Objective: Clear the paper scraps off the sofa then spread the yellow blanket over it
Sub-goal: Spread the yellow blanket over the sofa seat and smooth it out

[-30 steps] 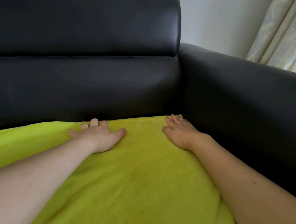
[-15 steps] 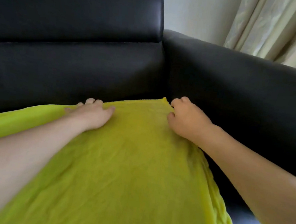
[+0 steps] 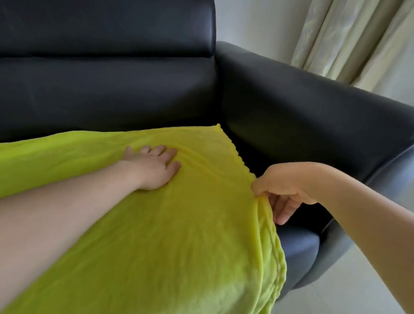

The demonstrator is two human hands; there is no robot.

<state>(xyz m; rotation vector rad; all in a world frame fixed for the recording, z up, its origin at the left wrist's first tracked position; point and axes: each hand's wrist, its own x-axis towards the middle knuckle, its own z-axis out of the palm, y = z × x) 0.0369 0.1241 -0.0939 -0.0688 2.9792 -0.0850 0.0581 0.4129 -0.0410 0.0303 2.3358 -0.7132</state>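
No scraps show; the soft yellow fleece blanket (image 3: 167, 241) covers the black leather sofa (image 3: 294, 109) seat. Left hand (image 3: 153, 168) presses flat; right hand (image 3: 283, 189), at 3 o'clock, pinches its edge, leaving only smoothing.

Two bare forearms reach forward. The left hand (image 3: 153, 168) lies flat, palm down, fingers straight and slightly spread. The right hand (image 3: 282, 187) is bent at the wrist, thumb and forefinger pinched together, the other fingers curling loosely downward.

One yellow blanket (image 3: 158, 228) across the middle, one black sofa (image 3: 95, 70) filling nine to three o'clock, two hands: left hand (image 3: 153, 167) at centre, right hand (image 3: 284, 187) at three o'clock. One curtain (image 3: 351, 36) at one o'clock.
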